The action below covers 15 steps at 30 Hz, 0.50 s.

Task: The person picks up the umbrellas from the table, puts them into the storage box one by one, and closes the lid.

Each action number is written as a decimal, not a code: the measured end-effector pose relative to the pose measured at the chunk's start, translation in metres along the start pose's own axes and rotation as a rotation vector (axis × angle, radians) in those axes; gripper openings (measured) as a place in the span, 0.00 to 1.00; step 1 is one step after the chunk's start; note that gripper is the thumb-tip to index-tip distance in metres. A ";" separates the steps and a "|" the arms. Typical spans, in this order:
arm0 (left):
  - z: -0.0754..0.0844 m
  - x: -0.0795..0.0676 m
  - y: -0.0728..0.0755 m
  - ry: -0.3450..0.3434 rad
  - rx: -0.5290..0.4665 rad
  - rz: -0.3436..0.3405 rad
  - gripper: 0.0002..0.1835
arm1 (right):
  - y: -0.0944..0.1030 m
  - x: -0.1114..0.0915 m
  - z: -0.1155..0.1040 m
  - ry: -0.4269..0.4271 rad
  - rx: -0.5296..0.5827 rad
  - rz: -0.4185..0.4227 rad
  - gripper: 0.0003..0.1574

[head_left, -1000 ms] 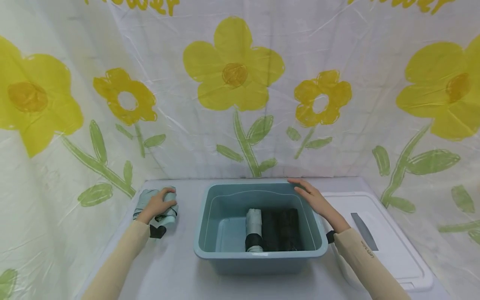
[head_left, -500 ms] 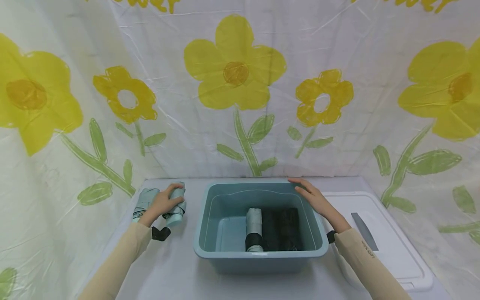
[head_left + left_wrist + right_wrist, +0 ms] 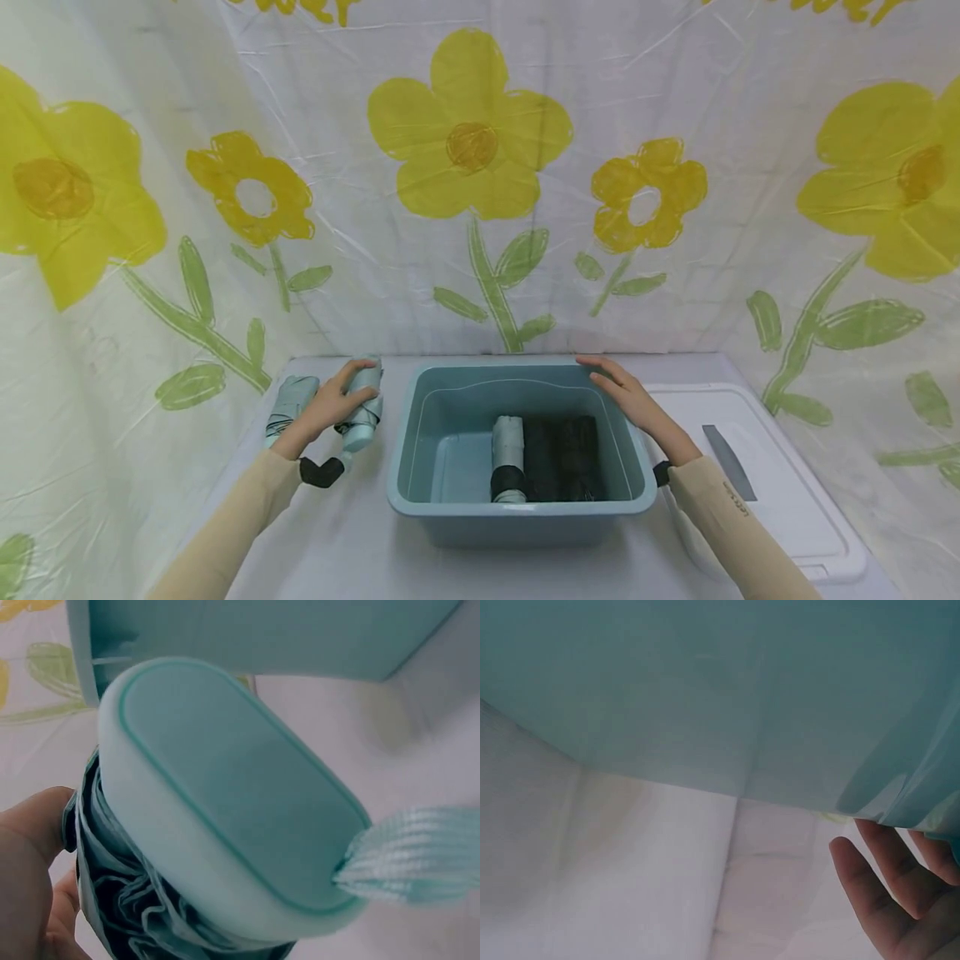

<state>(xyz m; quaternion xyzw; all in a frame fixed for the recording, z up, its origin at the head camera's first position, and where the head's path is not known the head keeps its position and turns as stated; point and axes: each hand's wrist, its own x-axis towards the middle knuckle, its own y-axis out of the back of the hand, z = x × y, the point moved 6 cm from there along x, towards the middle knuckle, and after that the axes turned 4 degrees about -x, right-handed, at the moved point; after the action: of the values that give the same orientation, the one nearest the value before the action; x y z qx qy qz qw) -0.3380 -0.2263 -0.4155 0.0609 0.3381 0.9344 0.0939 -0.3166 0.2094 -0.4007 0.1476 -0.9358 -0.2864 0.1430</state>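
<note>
At the bin's (image 3: 465,509) nine o'clock, the folded umbrella (image 3: 360,435) is in the left grip (image 3: 330,404), thumb and fingers curled round its cloth. We judge it light, the pleats soft and apt to slide, the end cap (image 3: 232,780) stiff; best held round mid-body. Right grip (image 3: 630,400): at the bin's two o'clock corner, fingers loosely extended, nothing clasped. Left wrist view gives us the cap's oval face and the strap's (image 3: 409,855) ribbing; only the head view shows a second umbrella (image 3: 291,402), nine o'clock of the first.
</note>
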 end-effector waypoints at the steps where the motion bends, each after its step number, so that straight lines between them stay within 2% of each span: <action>1: 0.002 -0.001 0.000 0.001 -0.017 -0.007 0.28 | 0.000 0.000 0.000 0.000 0.001 -0.001 0.25; 6: 0.006 -0.002 0.002 0.019 -0.117 -0.051 0.28 | 0.000 0.000 0.000 -0.005 0.001 -0.002 0.25; 15: 0.012 -0.007 0.002 0.128 -0.255 -0.108 0.30 | 0.000 0.000 0.002 -0.011 -0.006 -0.002 0.25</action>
<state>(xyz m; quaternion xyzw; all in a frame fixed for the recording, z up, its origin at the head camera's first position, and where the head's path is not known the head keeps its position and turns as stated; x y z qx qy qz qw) -0.3296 -0.2212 -0.4054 -0.0293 0.2246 0.9654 0.1291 -0.3177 0.2102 -0.4022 0.1463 -0.9357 -0.2901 0.1378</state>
